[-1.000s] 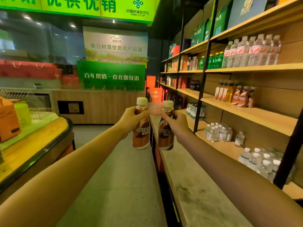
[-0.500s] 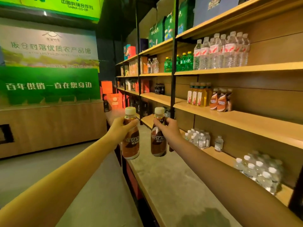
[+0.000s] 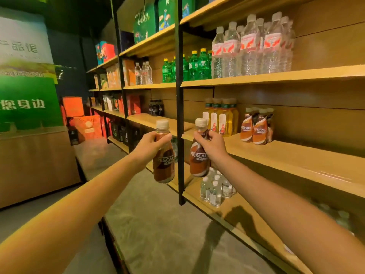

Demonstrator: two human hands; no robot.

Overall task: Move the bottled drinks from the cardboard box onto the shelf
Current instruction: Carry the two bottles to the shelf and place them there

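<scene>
My left hand (image 3: pixel 150 147) grips a brown Nescafe bottle (image 3: pixel 164 165) with a cream cap by its neck and shoulder, held upright in the air. My right hand (image 3: pixel 211 144) grips a second, matching coffee bottle (image 3: pixel 198 161) the same way, just right of a black shelf post (image 3: pixel 180 115). Both bottles hang in front of the wooden middle shelf (image 3: pixel 292 155). On that shelf stand a few Nescafe bottles (image 3: pixel 255 127) next to yellow tea bottles (image 3: pixel 221 117). No cardboard box is in view.
Clear water bottles (image 3: pixel 252 46) and green soda bottles (image 3: pixel 195 66) fill the shelf above. Small water bottles (image 3: pixel 215 186) stand on the lower shelf. A grey stone ledge (image 3: pixel 158 224) runs along the front. A wooden counter (image 3: pixel 35 165) is at the left.
The view has turned right toward the shelves and come closer. Both hands with their bottles have risen toward the middle shelf, the right one nearer the shelved Nescafe bottles.
</scene>
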